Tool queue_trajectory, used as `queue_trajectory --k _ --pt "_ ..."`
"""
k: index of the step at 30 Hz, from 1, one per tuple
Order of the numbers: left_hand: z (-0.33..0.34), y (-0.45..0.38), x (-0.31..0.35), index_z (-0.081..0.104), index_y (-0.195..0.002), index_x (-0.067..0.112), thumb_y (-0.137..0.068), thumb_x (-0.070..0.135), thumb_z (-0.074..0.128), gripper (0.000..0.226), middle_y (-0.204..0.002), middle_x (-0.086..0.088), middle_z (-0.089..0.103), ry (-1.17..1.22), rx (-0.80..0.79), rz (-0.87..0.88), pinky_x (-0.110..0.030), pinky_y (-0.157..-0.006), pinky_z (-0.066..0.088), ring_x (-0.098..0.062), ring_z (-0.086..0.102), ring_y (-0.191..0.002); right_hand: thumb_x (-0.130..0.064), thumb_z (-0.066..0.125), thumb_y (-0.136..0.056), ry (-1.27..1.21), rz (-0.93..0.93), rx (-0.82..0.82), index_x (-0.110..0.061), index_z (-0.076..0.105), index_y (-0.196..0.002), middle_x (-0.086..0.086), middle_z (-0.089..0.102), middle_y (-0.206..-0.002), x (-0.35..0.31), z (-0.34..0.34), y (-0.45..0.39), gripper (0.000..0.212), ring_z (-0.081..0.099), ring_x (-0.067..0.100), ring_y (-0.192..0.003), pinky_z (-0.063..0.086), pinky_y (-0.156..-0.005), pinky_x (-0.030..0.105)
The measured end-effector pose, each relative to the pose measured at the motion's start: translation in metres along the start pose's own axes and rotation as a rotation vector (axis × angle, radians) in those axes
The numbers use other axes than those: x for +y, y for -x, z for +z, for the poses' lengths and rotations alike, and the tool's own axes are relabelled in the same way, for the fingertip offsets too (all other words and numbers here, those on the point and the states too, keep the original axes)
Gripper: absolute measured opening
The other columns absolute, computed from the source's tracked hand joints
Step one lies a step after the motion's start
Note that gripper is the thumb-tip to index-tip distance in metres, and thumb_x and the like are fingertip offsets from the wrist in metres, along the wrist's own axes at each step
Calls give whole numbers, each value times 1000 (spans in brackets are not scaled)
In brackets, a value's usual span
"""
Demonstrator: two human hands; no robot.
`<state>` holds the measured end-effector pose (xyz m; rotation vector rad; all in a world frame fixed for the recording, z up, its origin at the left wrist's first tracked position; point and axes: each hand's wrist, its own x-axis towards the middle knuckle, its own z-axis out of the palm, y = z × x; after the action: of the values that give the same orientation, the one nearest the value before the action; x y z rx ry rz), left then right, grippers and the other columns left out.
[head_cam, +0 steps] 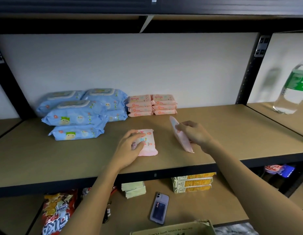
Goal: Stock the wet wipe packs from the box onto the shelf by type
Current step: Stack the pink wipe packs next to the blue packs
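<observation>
From the head camera, looking down at a tan shelf (223, 133) in a dark metal rack, both of the person's bare arms reach in over the front edge. The left hand (130, 146) lies on a pink wet wipe pack (148, 145) that sits flat on the board, fingers curled over its near left side and gripping it. The right hand (193, 133) pinches a second pink pack (180, 138), which stands on its long edge, tilted, its lower corner touching the shelf.

Further back, against the white wall, blue wipe packs (79, 116) are stacked in a cluster on the left. Just beside them to the right stand two short stacks of small pink packs (151, 105), three high each, touching one another. The two packs in hand are nearer the front edge, apart from those stacks.

In the next bay to the right a clear bottle with a green label (293, 89) shows, blurred at the frame's edge. On the lower shelf lie a phone in a lilac case (159, 207), yellow boxes (193, 183) in a stack, pale green packets (133, 189) and a red snack bag (57, 212). At the very bottom is the torn rim of what looks like a cardboard box (174, 228).
</observation>
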<state>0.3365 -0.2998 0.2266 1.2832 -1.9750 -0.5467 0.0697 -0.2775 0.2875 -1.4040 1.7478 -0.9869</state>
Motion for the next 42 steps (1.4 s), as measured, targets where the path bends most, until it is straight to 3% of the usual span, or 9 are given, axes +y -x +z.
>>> queue_trajectory --k 6,10,14,18,21,25,29,37,42 --pt "0 0 -1 63 -129 33 -98 28 60 31 -136 21 44 17 22 11 -27 -105 36 -7 43 -126 -33 45 -104 -186 71 -140 -17 55 -125 6 67 -105 -1 -10 5 28 67 21 -93 57 -60 25" --pt "-1 0 -2 57 -134 36 -97 34 61 37 -148 18 35 40 -2 -46 -32 -111 35 -6 36 -136 -28 45 -103 -57 28 -11 -6 61 -126 13 68 -113 14 -8 -4 36 66 30 -103 58 -87 42" --pt "-2 -1 2 53 -138 37 -97 39 60 42 -156 16 31 -21 -23 -103 -38 -118 24 -17 23 -145 -49 65 -92 140 -114 -26 -23 51 -141 -3 58 -116 25 -3 -1 57 60 15 -99 46 -70 18" --pt "-5 -2 3 53 -139 37 -97 34 58 42 -157 21 29 5 -37 -137 -39 -119 18 -9 15 -142 -69 70 -76 351 -179 30 -38 50 -141 1 45 -125 41 8 -4 74 46 24 -122 42 -95 33" --pt "-7 -1 5 60 -128 39 -81 33 46 50 -145 23 38 125 -48 -152 -29 -106 24 -5 25 -127 -70 63 -81 501 -226 78 -45 51 -139 1 45 -132 43 10 -8 64 35 28 -128 32 -106 46" --pt "-7 0 6 62 -123 36 -74 32 47 51 -131 15 41 88 -19 -141 -18 -95 25 -6 27 -119 -63 61 -86 509 -299 80 -49 53 -135 -3 45 -136 49 4 -10 52 34 22 -129 28 -106 47" --pt "-7 -1 4 59 -125 37 -87 29 56 39 -131 12 38 42 -43 -121 -27 -103 25 -6 27 -121 -76 57 -76 464 -335 13 -51 53 -135 -6 42 -123 56 -7 -11 64 35 16 -121 30 -107 45" --pt "-3 -1 5 50 -136 41 -88 40 53 48 -121 4 37 3 -51 -194 -36 -109 32 -13 34 -121 -69 62 -80 390 -409 22 -51 60 -126 -10 44 -124 71 -18 -19 50 34 15 -119 33 -108 44" --pt "0 1 6 47 -132 46 -89 38 64 47 -114 4 38 -123 5 -199 -34 -101 32 -13 28 -116 -50 70 -86 335 -422 26 -47 61 -126 -9 46 -133 73 -20 -18 41 33 20 -123 32 -111 46"
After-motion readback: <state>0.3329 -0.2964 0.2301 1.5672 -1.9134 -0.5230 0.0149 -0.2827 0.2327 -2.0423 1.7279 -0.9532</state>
